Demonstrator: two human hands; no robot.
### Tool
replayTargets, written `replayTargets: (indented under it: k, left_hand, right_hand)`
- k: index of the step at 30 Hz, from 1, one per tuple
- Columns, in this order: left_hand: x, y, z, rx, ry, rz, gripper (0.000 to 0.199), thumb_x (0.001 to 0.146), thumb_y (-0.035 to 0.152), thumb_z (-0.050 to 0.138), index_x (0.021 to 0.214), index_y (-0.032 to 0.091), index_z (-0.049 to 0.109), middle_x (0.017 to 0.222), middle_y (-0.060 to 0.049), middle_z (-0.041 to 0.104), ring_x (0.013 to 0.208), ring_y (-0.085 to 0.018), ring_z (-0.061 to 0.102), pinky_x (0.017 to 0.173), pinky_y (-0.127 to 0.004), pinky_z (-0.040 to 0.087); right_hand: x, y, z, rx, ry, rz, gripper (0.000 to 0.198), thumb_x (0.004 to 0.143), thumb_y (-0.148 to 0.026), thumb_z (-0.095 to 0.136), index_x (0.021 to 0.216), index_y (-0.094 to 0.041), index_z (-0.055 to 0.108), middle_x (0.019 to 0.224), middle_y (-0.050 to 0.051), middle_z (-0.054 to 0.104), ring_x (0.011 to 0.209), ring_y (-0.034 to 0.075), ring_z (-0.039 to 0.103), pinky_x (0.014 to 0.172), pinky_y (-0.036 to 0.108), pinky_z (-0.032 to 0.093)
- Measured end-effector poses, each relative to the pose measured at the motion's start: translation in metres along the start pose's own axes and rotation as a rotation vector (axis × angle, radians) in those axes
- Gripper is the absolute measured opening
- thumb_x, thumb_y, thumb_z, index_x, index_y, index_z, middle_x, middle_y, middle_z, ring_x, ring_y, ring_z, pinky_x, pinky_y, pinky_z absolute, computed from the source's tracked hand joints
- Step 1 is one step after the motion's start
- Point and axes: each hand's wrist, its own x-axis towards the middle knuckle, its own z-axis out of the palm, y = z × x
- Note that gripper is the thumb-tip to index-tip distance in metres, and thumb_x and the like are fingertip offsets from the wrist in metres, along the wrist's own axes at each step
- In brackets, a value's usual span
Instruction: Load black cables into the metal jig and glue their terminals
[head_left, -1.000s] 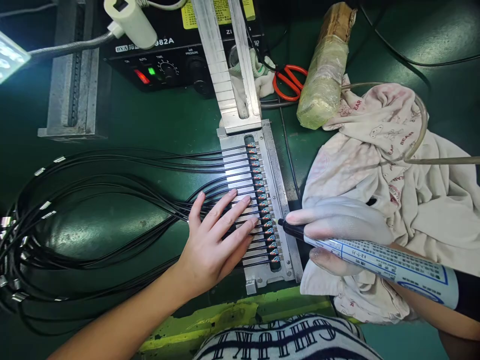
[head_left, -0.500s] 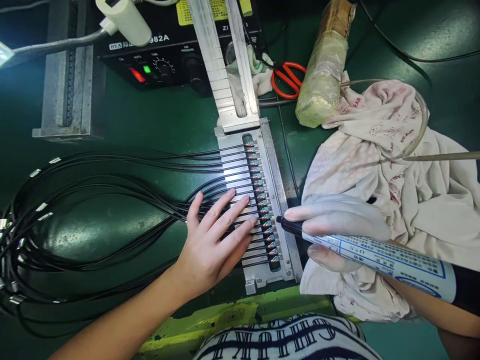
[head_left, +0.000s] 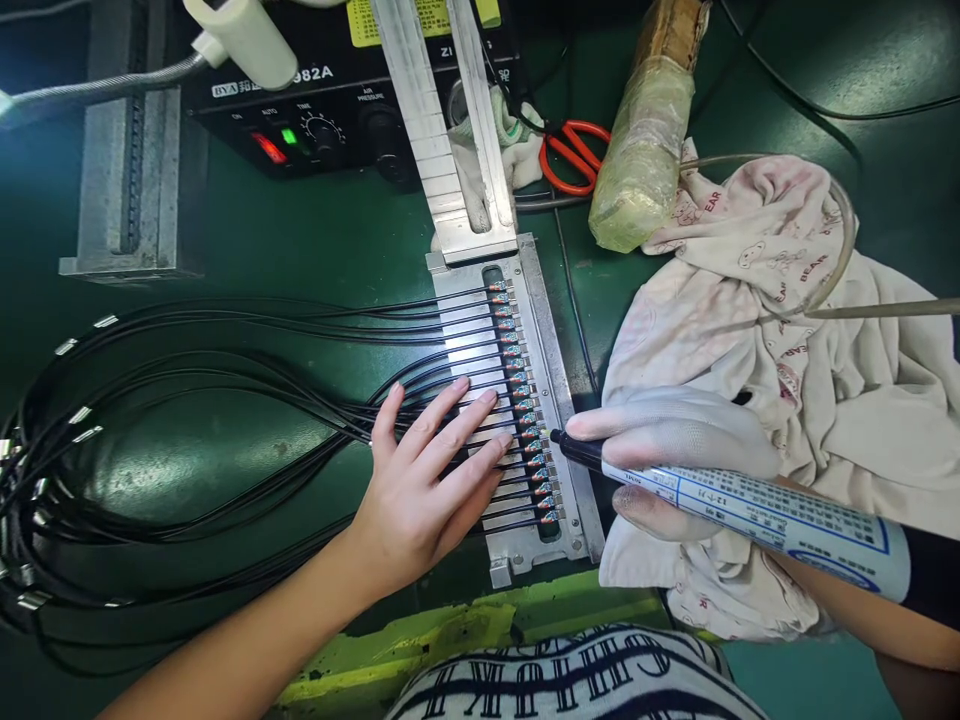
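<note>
Cables: a fan of thin black cables point(head_left: 247, 345) is laid across the green bench top point(head_left: 300, 240), the stripped ends seated side by side in the slots of a metal fixture point(head_left: 555, 350).
Left hand: the bare left hand point(head_left: 424, 480) is spread flat, fingers extended, pressed on the cables where they enter the fixture; nothing is gripped.
Right hand: the gloved right hand point(head_left: 675, 445) is closed around a marker-like tool point(head_left: 750, 510), its dark tip set at the row of coloured wire ends point(head_left: 525, 400), toward the near end of the row.
Handling of the cables: they are judged light, limp and springy, likely to lift from the slots unless held down; the exposed wire ends look fine and easily bent, so the jacket just beside the fixture is judged the safer place for a hold.
Handling of the tool: it is judged light and stiff, with a smooth printed barrel; it is held near the tip for control.
Fixture contents: 1 cable per slot is seen; the exact count cannot be told.
Surroundings: a crumpled printed cloth point(head_left: 810, 330) lies under the right hand, with orange-handled scissors point(head_left: 570, 160) and a black control box point(head_left: 330, 110) beyond.
</note>
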Motion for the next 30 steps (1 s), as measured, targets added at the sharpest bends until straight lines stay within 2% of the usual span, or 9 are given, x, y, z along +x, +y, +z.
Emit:
replayTargets:
  k: [11,30]
  left_hand:
    - [0.0001,0.0003,-0.0003,-0.008,-0.004,-0.004,0.028,0.089,0.013,0.066,0.117,0.016,0.065,0.136,-0.018,0.059,0.135,-0.038,0.048,0.114,-0.068,0.019]
    - [0.0002,-0.0002,-0.0001,-0.007,-0.001,0.002,0.028,0.088,0.013,0.066,0.116,0.016,0.064,0.136,-0.019,0.059,0.135,-0.038,0.048,0.115,-0.068,0.019]
  right_hand:
    - [-0.0012,-0.0002,-0.0034,-0.043,-0.048,-0.020,0.016,0.095,-0.031,0.058,0.093,-0.016,0.062,0.101,0.009,0.073,0.092,0.010,0.071,0.084,0.020,0.060]
    - [0.0001,-0.0017,-0.0049,-0.041,-0.051,-0.003,0.012,0.093,-0.028,0.059,0.092,-0.016,0.062,0.100,0.008,0.074,0.092,0.009,0.071,0.086,0.018,0.059]
